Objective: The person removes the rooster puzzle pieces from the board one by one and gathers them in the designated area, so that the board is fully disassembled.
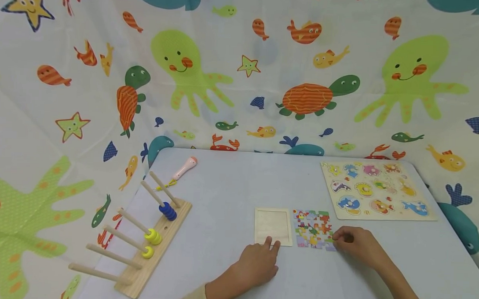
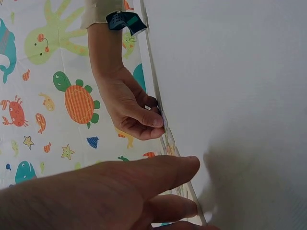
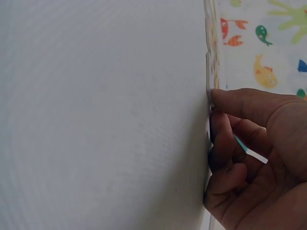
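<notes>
In the head view a shallow square wooden puzzle tray lies on the table with its recess bare. My left hand rests two outstretched fingers on the tray's near edge. Right beside the tray is a colourful jigsaw puzzle, its pieces laid together in a square. At its right edge my right hand pinches a jigsaw piece between thumb and finger. The left wrist view shows a thin edge at the fingertips of that right hand; most of the piece is hidden.
A wooden stacking board with slanted pegs and blue and yellow rings stands at the left. Behind it lies a pink microphone-shaped toy. A sea-animal peg puzzle lies at the back right. A printed curtain hangs behind the table.
</notes>
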Tool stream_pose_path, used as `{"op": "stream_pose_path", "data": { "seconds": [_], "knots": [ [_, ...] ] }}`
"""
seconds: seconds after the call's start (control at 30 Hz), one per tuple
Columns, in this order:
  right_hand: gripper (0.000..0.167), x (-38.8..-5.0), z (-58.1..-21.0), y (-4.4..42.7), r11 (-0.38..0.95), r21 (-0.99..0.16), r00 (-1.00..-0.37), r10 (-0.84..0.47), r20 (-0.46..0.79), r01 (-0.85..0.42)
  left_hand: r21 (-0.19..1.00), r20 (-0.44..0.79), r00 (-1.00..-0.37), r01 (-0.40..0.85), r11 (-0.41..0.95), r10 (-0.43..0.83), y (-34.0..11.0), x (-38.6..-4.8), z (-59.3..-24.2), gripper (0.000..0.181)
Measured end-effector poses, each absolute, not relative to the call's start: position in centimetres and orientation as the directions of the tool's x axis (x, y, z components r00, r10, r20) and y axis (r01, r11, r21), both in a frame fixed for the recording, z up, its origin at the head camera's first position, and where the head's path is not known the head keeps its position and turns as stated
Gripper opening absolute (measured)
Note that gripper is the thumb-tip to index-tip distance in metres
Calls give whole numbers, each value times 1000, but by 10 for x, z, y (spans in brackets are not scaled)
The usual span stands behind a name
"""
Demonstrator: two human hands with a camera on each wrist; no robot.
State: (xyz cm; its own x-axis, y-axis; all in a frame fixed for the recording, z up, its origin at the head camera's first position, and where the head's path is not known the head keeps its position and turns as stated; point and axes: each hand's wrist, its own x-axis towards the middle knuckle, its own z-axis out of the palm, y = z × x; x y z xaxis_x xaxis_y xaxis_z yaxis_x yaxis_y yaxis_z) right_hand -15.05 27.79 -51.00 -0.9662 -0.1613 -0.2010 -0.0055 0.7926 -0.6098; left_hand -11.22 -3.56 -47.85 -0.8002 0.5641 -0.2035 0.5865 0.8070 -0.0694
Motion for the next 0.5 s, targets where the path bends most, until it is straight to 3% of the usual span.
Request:
{"op": "stream_pose_path", "data": {
  "seconds": [0.33, 0.5],
  "knots": [
    [6, -151, -512, 276, 790, -613, -968, -167, -189, -16, -69, -205, -809, 573, 816, 551, -34, -113, -483, 58],
    [5, -152, -507, 277, 791, -611, -969, -182, -167, -43, 5, -252, -787, 581, 814, 563, -36, -121, -488, 56]
  ]
}}
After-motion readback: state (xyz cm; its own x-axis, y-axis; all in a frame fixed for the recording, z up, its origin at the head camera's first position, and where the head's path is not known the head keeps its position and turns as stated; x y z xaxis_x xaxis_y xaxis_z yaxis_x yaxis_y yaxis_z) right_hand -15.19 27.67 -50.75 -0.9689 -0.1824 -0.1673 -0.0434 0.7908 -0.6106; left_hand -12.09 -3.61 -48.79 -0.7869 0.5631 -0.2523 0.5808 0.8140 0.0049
